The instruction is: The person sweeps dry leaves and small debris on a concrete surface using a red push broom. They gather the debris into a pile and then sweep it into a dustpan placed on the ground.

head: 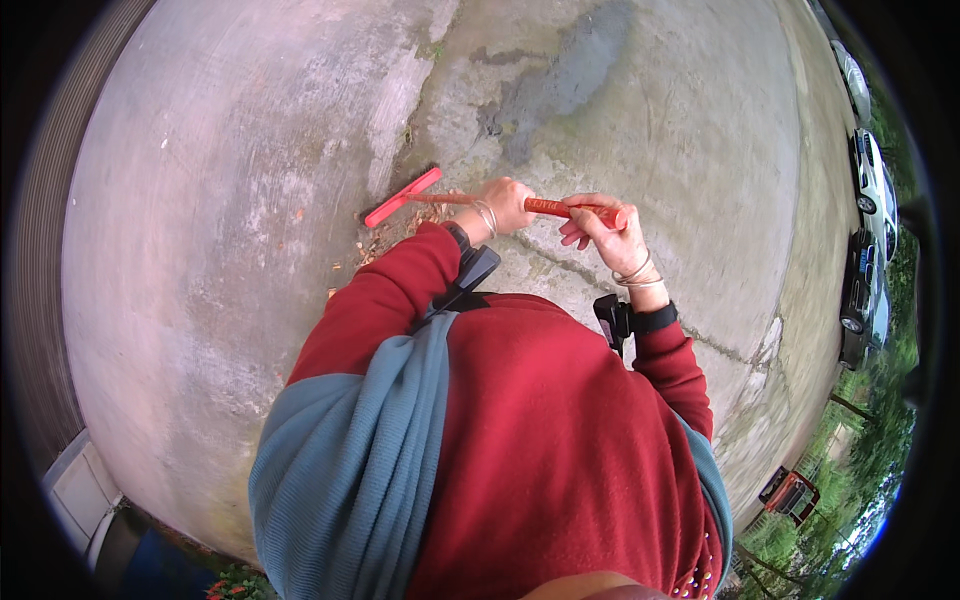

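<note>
A push broom (403, 197) with a red head and dark bristles rests on the concrete ground, its red handle running to the right. My left hand (510, 205) is closed around the handle's middle part. Near the top end, my right hand (611, 231) grips the handle between thumb and fingers, with some fingers loose below it. Dry leaves (424, 214) lie beside the broom head, partly hidden behind my left forearm. Bangles and black wristbands sit on both wrists.
Stained, cracked concrete (225, 225) spreads around me. A ribbed shutter or wall (49, 225) runs along the left edge. Parked cars, a white one (870, 172) and a dark one (859, 292) among them, and a red vehicle (790, 495) stand at the right. Red flowers (225, 589) grow at lower left.
</note>
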Action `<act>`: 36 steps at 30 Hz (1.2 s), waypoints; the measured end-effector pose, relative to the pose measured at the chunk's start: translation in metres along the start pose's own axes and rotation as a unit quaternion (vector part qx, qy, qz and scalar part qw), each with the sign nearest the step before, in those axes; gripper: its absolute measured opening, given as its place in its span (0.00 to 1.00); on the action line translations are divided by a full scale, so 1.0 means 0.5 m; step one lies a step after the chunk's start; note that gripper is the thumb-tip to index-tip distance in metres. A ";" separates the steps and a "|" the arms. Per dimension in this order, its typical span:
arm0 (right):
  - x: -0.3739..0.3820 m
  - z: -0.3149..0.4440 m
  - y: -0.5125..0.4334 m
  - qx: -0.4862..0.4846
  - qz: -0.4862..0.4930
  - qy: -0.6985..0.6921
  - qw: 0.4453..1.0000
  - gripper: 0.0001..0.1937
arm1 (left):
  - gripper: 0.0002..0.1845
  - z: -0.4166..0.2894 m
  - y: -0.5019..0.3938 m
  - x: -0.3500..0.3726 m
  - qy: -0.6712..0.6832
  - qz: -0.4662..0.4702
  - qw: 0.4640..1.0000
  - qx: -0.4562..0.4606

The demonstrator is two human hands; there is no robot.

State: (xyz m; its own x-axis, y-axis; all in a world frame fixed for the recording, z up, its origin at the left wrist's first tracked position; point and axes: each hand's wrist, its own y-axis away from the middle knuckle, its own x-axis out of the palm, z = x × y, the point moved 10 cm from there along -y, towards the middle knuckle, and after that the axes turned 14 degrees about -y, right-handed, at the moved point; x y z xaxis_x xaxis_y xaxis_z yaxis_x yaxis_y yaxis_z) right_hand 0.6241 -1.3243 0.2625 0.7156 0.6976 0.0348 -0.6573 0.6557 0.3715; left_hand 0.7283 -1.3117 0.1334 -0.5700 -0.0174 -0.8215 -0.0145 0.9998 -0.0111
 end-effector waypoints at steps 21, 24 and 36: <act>0.262 -0.126 0.073 -0.212 0.137 0.315 0.915 0.09 | 0.11 0.173 0.290 0.120 -0.071 0.086 0.992 -0.055; 0.248 -0.146 0.137 -0.183 0.213 0.221 0.934 0.10 | 0.12 0.087 0.361 0.138 -0.071 0.046 0.995 -0.057; 0.141 -0.097 0.340 -0.259 0.113 0.283 0.916 0.13 | 0.09 -0.122 0.295 0.107 -0.180 0.104 0.971 0.121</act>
State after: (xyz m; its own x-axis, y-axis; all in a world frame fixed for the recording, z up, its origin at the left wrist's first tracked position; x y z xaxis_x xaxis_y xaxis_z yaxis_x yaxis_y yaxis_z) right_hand 0.5516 -1.1497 0.2831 0.4058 0.7748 -0.4847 -0.9030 0.4218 -0.0818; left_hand 0.6454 -1.1654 0.1226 -0.2157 0.1445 -0.9657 0.2886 0.9542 0.0783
